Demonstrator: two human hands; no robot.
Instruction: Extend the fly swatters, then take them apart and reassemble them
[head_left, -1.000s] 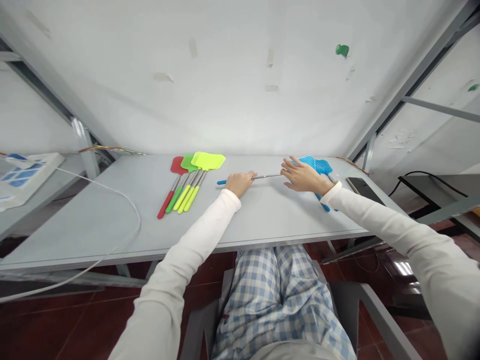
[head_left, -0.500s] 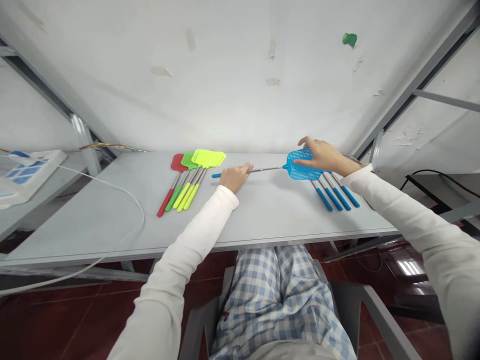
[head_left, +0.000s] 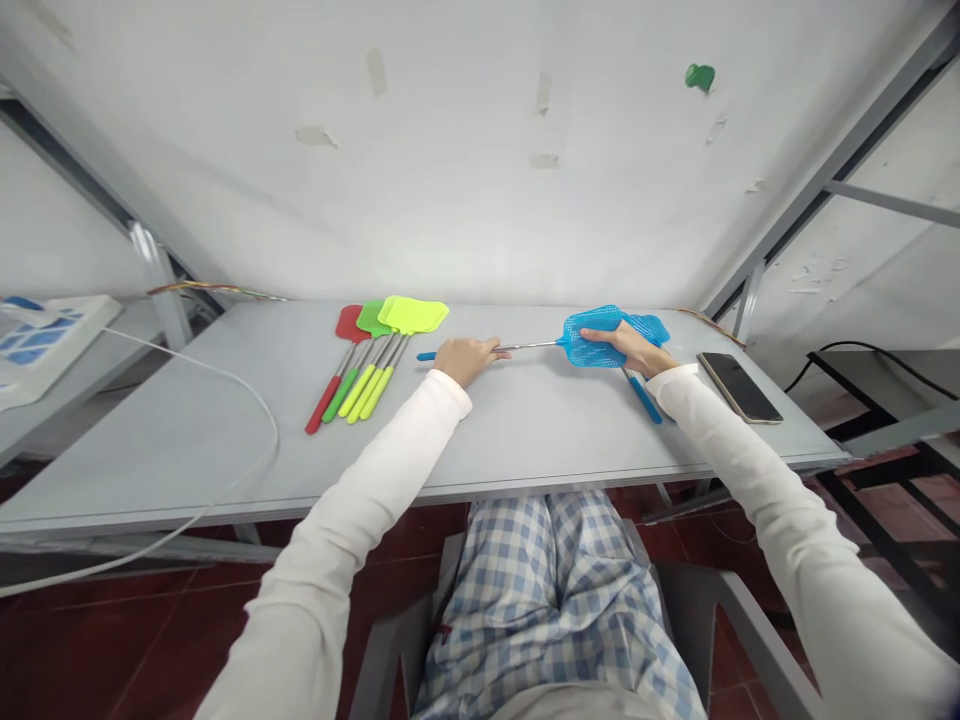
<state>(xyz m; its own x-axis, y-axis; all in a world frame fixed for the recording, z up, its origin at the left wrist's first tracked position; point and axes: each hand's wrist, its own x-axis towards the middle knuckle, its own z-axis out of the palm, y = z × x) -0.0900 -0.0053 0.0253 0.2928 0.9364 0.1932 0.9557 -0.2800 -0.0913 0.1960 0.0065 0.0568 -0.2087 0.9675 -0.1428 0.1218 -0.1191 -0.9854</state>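
Note:
A blue fly swatter (head_left: 585, 352) with a thin metal rod is held sideways above the table. My left hand (head_left: 463, 361) is wrapped round its rod close to the blue handle, whose end sticks out at the left. At the other end my right hand (head_left: 639, 348) grips the mesh head, thumb lying on top and fingers underneath. Behind and below that hand lie more blue fly swatters (head_left: 643, 396), mostly covered by the hand and sleeve. To the left, a red fly swatter (head_left: 322, 405), a green fly swatter (head_left: 341, 396) and yellow fly swatters (head_left: 416, 316) lie side by side.
A smartphone (head_left: 739, 388) lies at the right end of the grey table (head_left: 525, 440). A white cable (head_left: 262, 400) hangs over the left side. The white wall (head_left: 465, 200) rises behind, with metal frame posts at both sides.
My right hand has come down from hovering over the mesh head and closed on it. The right sleeve has shifted, so the phone now shows. My left hand keeps its hold.

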